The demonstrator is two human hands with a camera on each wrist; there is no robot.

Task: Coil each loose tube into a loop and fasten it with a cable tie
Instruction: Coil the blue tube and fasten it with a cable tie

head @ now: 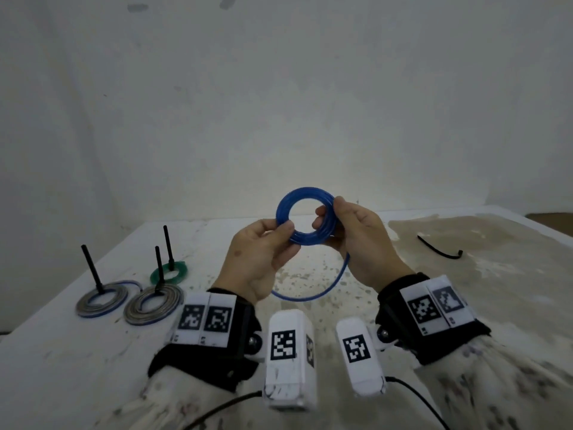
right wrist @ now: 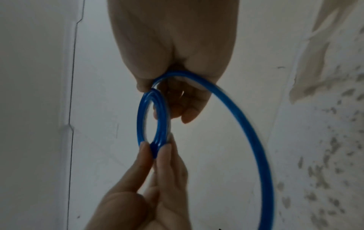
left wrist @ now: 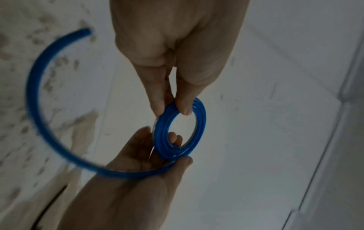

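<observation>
A blue tube (head: 305,192) is wound into a small coil of several turns, held up above the white table (head: 403,305). My left hand (head: 283,231) pinches the coil's lower left side between thumb and fingers. The coil's right side is gripped by my right hand (head: 330,209), with a finger through the ring. A loose tail (head: 328,287) of tube curves down under my hands. In the left wrist view the left hand (left wrist: 177,107) pinches the coil (left wrist: 202,124) from above. In the right wrist view the right hand (right wrist: 155,87) holds the coil (right wrist: 141,118) where the tail (right wrist: 252,132) leaves it.
Three tied coils lie at the table's left, each with a black tie tail standing up: a green one (head: 169,272) and two grey-blue ones (head: 102,299) (head: 153,304). A loose black cable tie (head: 437,251) lies at the right on a stained patch. A wall stands behind.
</observation>
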